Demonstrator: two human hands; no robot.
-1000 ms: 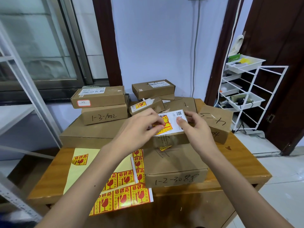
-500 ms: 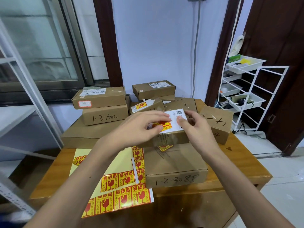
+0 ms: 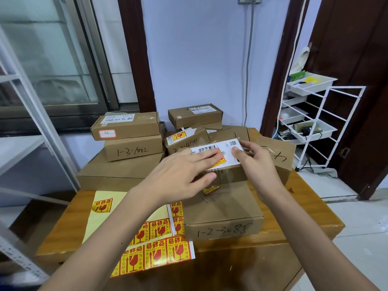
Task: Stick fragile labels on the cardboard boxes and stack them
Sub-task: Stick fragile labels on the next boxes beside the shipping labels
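A small cardboard box (image 3: 231, 175) with a white shipping label sits on top of a larger box marked 1-2-3088 (image 3: 222, 215). A yellow and red fragile label (image 3: 219, 161) lies on its top. My left hand (image 3: 184, 173) presses flat, straight fingers across that label, thumb against the box's front. My right hand (image 3: 258, 162) grips the box's right end, thumb on top. Sheets of fragile labels (image 3: 159, 250) lie on the wooden table (image 3: 294, 206) at the front left.
Several more cardboard boxes are piled behind: a two-box stack (image 3: 130, 137) at the left on a wide flat box (image 3: 113, 173), another stack (image 3: 195, 116) at the back, one box (image 3: 279, 152) at the right. A white wire rack (image 3: 315, 122) stands right of the table.
My left hand has flattened out and slid rightward over the fragile label. My right hand has shifted from the label's top to the box's right end.
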